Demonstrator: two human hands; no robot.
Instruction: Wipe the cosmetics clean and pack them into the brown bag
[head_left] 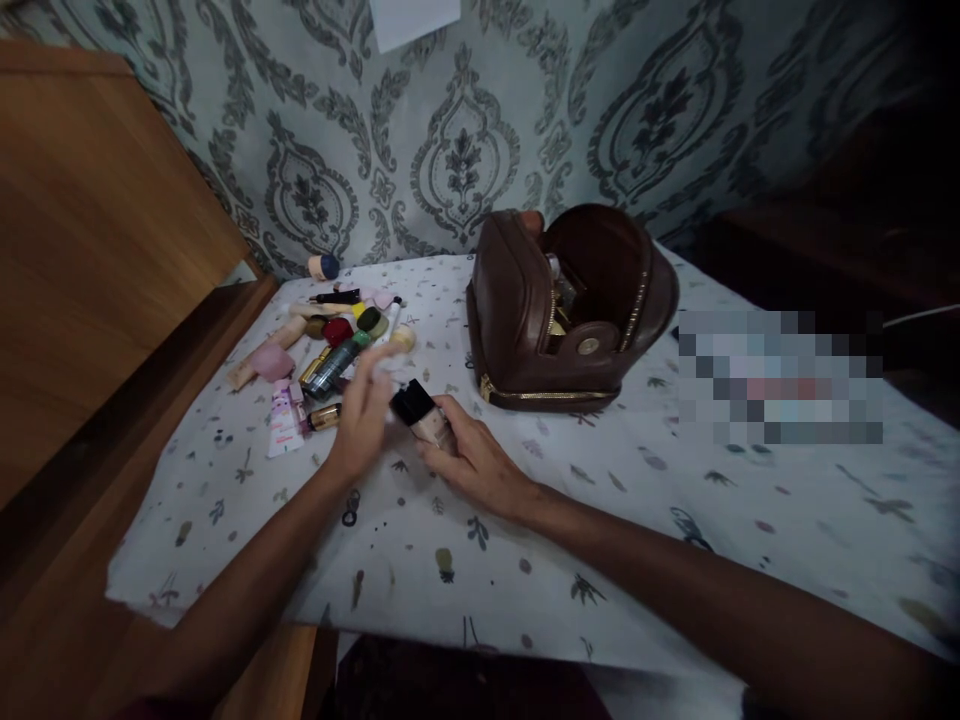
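Note:
My right hand (480,460) is closed around a foundation bottle (433,424) with beige contents and a black cap, tilted to the upper left. Beside the cap is my left hand (364,415), its fingers stretched out and slightly blurred, with nothing visible in them. Left of that hand lies a pink-and-white tube (285,425), near a small gold-and-dark bottle (325,417). Behind it are more cosmetics: a pink sponge (271,362), a red round item (337,332), a dark green-lidded jar (371,321) and several tubes.
A brown leather cosmetic bag (517,300) stands unzipped at the back, with items inside. A dark-lidded jar (323,267) lies near the wall. The patterned cloth (525,590) covers the surface. At left rises a wooden panel (97,230); a pixelated patch covers something at right.

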